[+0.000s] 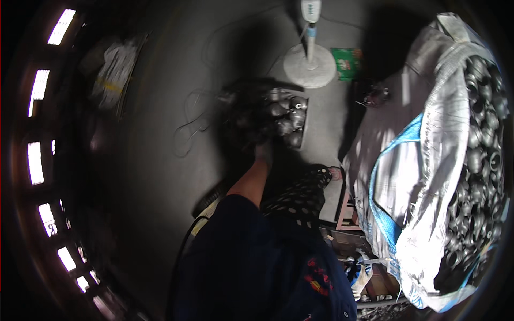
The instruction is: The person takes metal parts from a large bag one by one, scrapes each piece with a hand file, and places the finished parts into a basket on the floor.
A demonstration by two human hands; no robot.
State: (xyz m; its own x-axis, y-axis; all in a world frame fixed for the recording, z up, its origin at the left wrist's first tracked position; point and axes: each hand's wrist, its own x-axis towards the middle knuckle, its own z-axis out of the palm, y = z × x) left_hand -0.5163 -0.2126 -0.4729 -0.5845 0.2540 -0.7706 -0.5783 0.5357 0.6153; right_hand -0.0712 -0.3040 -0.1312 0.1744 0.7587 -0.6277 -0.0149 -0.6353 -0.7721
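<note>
Round dark pieces (284, 126), metallic in look, lie packed together in a low tray (305, 131) on the grey floor (168, 176), just above the centre of my view from the head camera. The wearer's left hand (262, 150) reaches up to the tray's near edge; deep shade hides its fingers, so I cannot tell whether they are closed on a piece or loose. I see no right hand. As I judge it, the main risk is a fumble: the pieces look smooth and rounded, and a grip taken in that shadow could slip, letting one roll away. A leg in the dotted trousers (300, 197), near the tray, might also knock it. Beyond the tray stands a white fan base (316, 77), with a green packet (347, 63) beside it; both limit room there. To the left, a thin cord (187, 125) lies in loose loops that could snag a foot. A large pale woven sack (393, 155) with a blue strap (411, 132), holding similar pieces (476, 160), takes up the right side and seems to block reach that way
</note>
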